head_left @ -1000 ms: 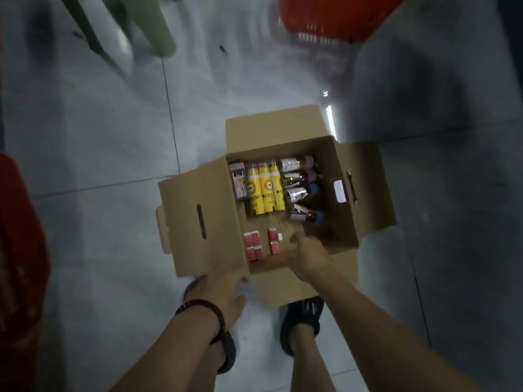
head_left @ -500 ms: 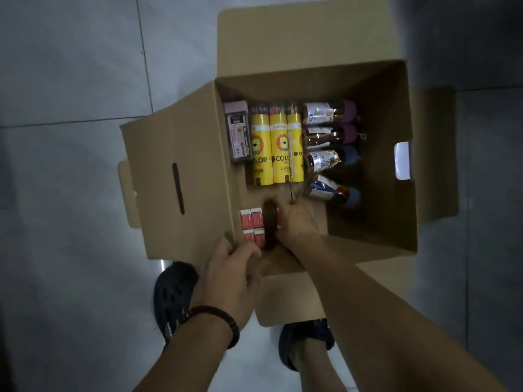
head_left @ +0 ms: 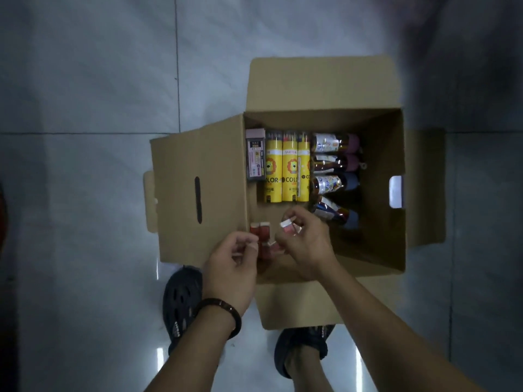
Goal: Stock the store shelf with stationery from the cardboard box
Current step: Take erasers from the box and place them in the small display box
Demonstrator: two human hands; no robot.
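The open cardboard box [head_left: 376, 154] stands on the floor below me. Inside lie three yellow coloured-pencil tubes [head_left: 288, 176], a dark pack with a pink top [head_left: 255, 159], several small bottles [head_left: 334, 162] and a cluster of small red packs [head_left: 261, 229] at the near left corner. My right hand [head_left: 305, 244] pinches one small red-and-white pack [head_left: 288, 225] just above the box bottom. Fingers curled, my left hand [head_left: 229, 267] has its thumb at the red packs; whether it holds one is unclear.
The box's flaps spread out on all sides, the left flap [head_left: 198, 193] with a slot. My two dark shoes [head_left: 181, 301] stand right at the near flap. Grey floor tiles [head_left: 85, 193] surround the box. No shelf is in view.
My right hand has lifted one small red-and-white pack out of the cluster. My left hand moved from the box's near edge to the red packs. My view has shifted a little.
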